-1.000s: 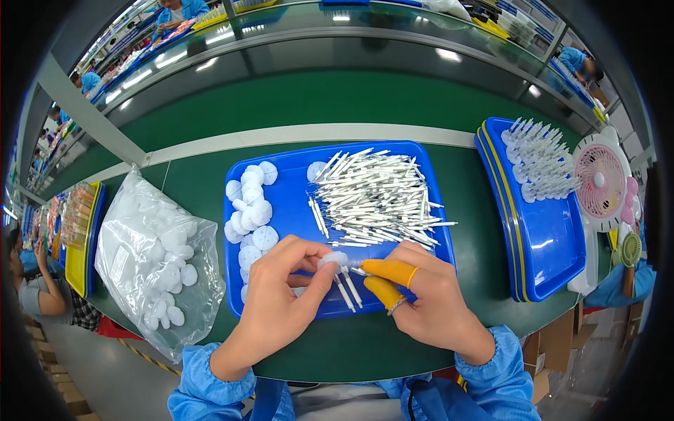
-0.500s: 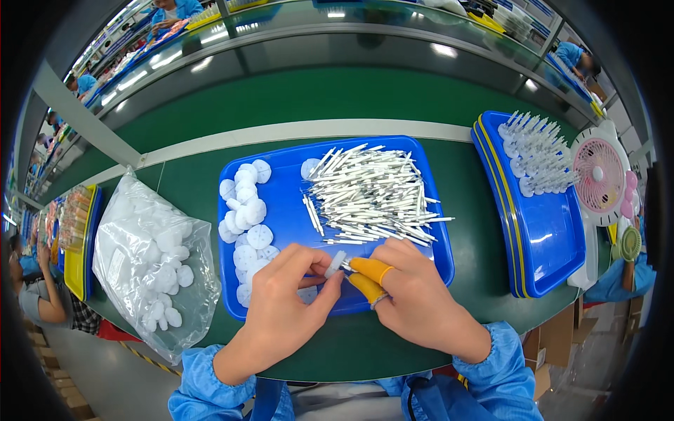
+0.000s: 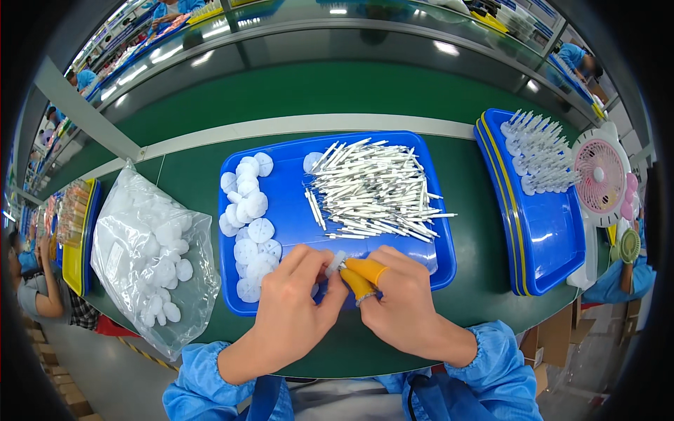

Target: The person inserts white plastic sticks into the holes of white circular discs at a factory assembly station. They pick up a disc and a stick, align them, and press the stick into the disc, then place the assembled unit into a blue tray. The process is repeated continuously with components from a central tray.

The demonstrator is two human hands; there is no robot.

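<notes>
fingers pinch: left hand on a white disc, right hand on a mostly hidden stick

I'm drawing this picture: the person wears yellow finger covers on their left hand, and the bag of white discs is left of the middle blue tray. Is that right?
Almost: the yellow finger covers are on the right hand, not the left hand, as the head view shows. The bag of white discs is left of the middle blue tray.

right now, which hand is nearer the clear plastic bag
Left. The left hand is right of the bag, apart from it; the right hand is farther right, beyond the left.
</notes>
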